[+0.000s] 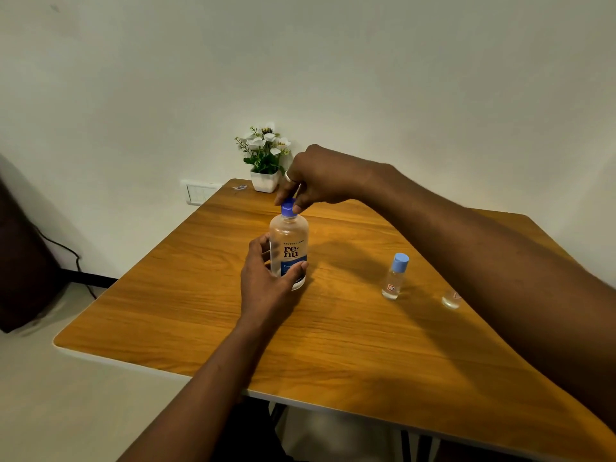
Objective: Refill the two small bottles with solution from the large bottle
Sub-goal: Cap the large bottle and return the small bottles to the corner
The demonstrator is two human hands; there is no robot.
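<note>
While the left hand (263,278) wraps its fingers (258,253) around the lower body of the large solution bottle (289,248), thumb across the blue label band, the right hand (313,178) comes from above with fingers (289,191) pinched tight on the bottle's blue cap (288,207). Large bottle stands upright near the middle of the wooden counter (200,311), clear plastic, "re-nu" print; liquid level hard to read. Cap sits on the neck. Ring visible on a right-hand finger. One small bottle (395,276) stands upright well to the right, light-blue cap on, a little clear liquid at the bottom, untouched. Second small bottle (451,300) further right, mostly hidden behind the right forearm, only its clear base shows; cap cannot be seen. White potted flowers (265,158) at the far counter edge.
</note>
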